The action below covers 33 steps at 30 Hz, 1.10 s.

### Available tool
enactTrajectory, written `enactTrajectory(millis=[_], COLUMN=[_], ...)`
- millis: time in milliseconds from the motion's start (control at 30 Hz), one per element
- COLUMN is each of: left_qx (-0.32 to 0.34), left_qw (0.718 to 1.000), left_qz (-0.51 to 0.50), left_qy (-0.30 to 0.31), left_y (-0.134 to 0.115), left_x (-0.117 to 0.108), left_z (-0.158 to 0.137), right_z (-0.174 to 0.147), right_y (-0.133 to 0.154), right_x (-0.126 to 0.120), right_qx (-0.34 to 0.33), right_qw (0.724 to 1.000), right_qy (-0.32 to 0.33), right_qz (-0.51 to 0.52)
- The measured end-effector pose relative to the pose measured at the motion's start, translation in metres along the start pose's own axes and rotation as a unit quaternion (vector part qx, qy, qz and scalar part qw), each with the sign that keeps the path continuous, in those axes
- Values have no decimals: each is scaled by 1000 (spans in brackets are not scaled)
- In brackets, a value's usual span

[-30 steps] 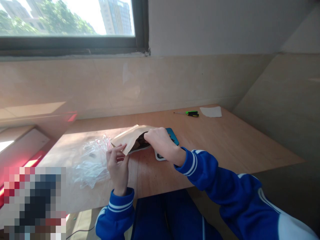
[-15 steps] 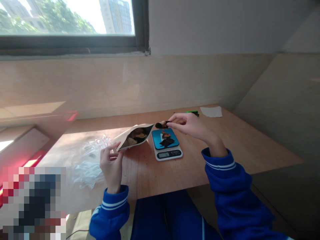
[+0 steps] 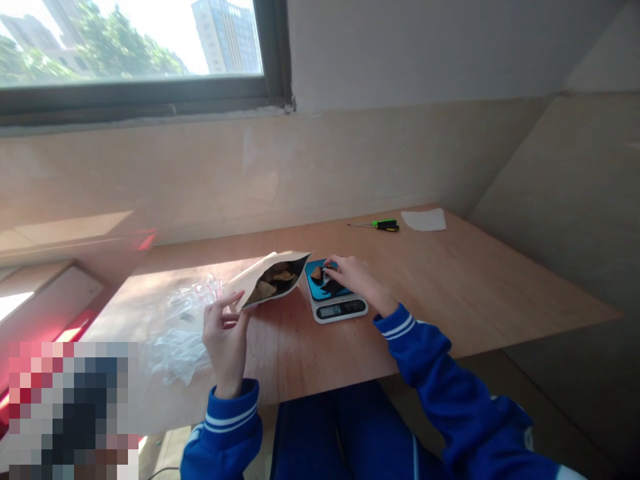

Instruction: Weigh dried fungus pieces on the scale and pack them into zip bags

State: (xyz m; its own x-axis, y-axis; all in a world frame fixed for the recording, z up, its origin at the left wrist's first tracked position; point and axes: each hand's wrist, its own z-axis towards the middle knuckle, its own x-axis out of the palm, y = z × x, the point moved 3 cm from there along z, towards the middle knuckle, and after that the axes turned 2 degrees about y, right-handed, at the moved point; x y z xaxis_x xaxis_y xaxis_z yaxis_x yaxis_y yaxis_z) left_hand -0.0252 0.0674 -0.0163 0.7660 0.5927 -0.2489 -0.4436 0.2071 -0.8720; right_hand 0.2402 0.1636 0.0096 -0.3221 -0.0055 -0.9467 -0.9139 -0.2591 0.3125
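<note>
Left-hand grip (image 3: 226, 327) pinches an open tan paper pouch (image 3: 254, 272) of brown chunks (image 3: 281, 275). Right-hand grip (image 3: 349, 276) is at brown and black pieces (image 3: 317, 274) on a white, blue-topped digital scale (image 3: 345, 311); hold unclear from where I stand. Pale wooden bench (image 3: 450, 287) beneath.

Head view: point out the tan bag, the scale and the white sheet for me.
Tan bag (image 3: 250, 276): head view, on its outer wall, left of the open mouth.
Scale (image 3: 342, 309): head view, on the black front panel, right of the display.
White sheet (image 3: 424, 220): head view, on its middle.
</note>
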Motion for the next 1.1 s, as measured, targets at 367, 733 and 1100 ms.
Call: enactTrajectory(millis=[367, 733, 1100], left_qx=[-16, -19, -13], left_qw=[1000, 1000, 1000], left_qz=[-13, -20, -27], left_qy=[-6, 5, -9], left_y=[2, 4, -8], left_x=[0, 1, 9], left_z=[2, -2, -1], right_z=[-53, -51, -12], right_y=[-20, 38, 120], right_x=[19, -44, -52], right_qx=[-14, -154, -217], right_qw=[997, 954, 962], right_qy=[23, -35, 10], right_qz=[75, 255, -168])
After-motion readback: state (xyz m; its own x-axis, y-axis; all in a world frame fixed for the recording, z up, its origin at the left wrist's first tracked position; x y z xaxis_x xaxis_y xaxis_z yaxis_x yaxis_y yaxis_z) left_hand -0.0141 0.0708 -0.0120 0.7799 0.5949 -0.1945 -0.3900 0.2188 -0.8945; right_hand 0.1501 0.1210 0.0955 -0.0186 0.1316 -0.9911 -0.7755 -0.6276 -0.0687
